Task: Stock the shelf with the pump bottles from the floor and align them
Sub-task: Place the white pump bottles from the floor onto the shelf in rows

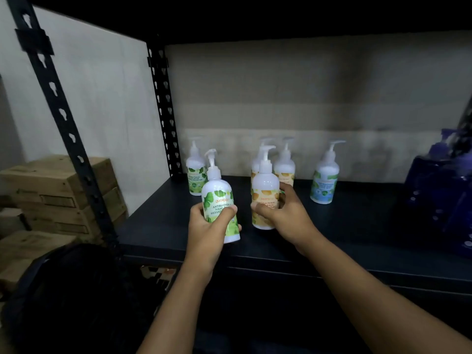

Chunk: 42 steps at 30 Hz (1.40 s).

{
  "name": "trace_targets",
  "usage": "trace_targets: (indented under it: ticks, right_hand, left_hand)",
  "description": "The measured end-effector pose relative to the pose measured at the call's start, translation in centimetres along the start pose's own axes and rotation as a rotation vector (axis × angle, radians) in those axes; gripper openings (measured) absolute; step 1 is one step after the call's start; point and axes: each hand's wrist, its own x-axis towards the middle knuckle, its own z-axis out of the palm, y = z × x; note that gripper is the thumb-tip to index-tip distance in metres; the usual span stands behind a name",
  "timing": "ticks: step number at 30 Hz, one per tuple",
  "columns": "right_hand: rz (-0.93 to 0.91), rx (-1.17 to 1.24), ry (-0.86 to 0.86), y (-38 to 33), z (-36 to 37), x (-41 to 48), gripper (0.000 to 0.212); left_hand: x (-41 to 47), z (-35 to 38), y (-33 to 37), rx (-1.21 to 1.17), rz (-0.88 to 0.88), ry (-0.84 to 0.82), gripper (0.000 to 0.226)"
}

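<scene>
My left hand (208, 227) grips a white pump bottle with a green leaf label (219, 198), tilted slightly and held just over the front of the dark shelf (344, 226). My right hand (283, 213) wraps around an orange-labelled pump bottle (264, 198) that stands on the shelf beside it. Further back stand another green-labelled bottle (195, 172), two more orange-labelled bottles (284, 167) close together behind the held one, and a blue-labelled bottle (325, 177) off to the right.
Dark blue packs (441, 190) fill the shelf's right end. Black perforated uprights (163, 111) frame the left side. Stacked cardboard boxes (58, 190) sit on the floor to the left. A dark bag (71, 297) lies below, in front of the shelf.
</scene>
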Motion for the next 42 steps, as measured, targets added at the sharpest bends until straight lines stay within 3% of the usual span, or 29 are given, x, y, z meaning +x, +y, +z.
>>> trace_targets:
  ticks: [8,13,21,42]
  right_hand:
    - [-0.02,-0.052,0.016,1.9,1.0,1.8,0.06]
    - [-0.012,-0.256,0.077,3.5,1.5,2.0,0.083]
    - [0.099,-0.342,0.149,3.2,1.9,3.8,0.061]
    - [0.131,-0.451,0.177,3.8,2.5,6.5,0.057]
  left_hand:
    - [1.8,-0.9,-0.1,-0.086,0.018,0.051,0.043]
    - [1.8,-1.2,0.2,-0.107,0.02,0.052,0.044]
    - [1.5,-1.8,0.3,-0.089,0.027,0.048,0.043]
    - [1.4,-1.4,-0.2,-0.022,0.037,0.024,0.042]
